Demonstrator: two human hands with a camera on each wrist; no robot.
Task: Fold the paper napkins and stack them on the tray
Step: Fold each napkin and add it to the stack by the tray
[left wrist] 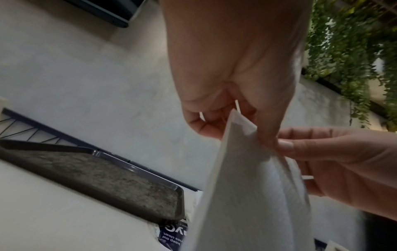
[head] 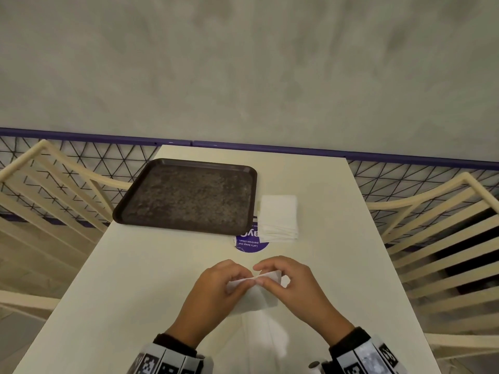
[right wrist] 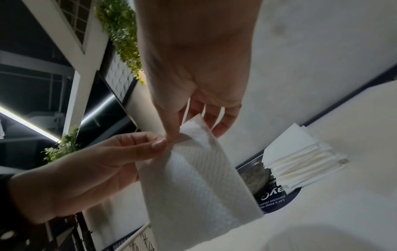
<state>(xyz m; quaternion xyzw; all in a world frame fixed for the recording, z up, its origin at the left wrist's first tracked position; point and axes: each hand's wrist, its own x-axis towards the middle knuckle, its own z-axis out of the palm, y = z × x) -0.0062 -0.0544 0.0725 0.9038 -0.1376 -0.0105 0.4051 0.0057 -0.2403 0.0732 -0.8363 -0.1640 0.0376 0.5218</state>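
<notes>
Napkin (head: 256, 295), white embossed paper, held above cream table (head: 135, 279) at 6 o'clock; left hand (head: 213, 290) and right hand (head: 294, 287) both pinch top edge. Dark speckled rectangular tray (head: 186, 195) at 11 o'clock; square napkin stack (head: 279, 217) touching tray's right side.

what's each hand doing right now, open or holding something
Left hand: closed, pinching the top edge of the napkin.
Right hand: closed, pinching the same napkin's top edge, held above the table.
</notes>
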